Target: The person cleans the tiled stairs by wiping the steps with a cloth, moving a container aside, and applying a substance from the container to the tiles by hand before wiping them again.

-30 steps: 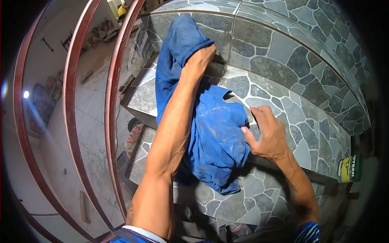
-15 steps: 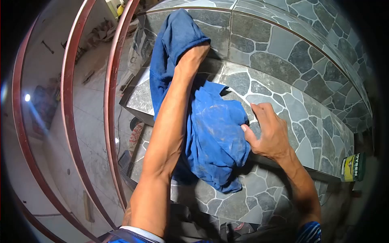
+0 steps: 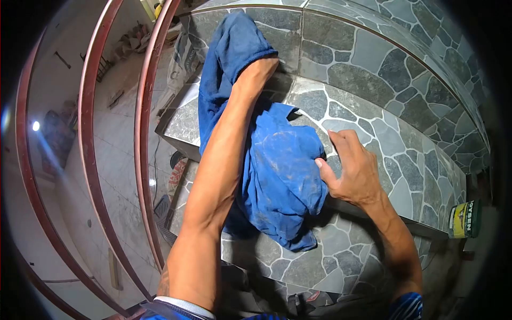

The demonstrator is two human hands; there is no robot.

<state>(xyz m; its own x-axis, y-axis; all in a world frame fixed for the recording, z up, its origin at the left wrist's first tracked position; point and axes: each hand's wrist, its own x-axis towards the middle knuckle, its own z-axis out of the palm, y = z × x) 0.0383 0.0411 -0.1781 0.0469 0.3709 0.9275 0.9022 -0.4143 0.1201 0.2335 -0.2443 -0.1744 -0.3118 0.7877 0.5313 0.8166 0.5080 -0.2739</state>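
A dusty blue cloth garment (image 3: 285,165) is draped over the edge of a stone-patterned tiled step. My left hand (image 3: 261,70) reaches up into its upper end, where a banded edge lies across the back of the hand; the fingers are hidden under the fabric. The upper end of the garment stands raised against the tiled riser, and the rest spreads down past my left forearm. At its right side, my right hand (image 3: 356,169) hovers over the step with thumb and fingers apart. The thumb tip comes right up to the cloth's edge.
Curved reddish-brown railing bars (image 3: 143,106) rise on the left, with a lower floor beyond them. On the right stands a paint can (image 3: 463,220) with a yellow and green label. A grey tiled riser (image 3: 368,53) runs behind the step (image 3: 410,181).
The view has shifted slightly. My right hand's fingers sit a little higher, and both hands keep nearly the same places by the garment.
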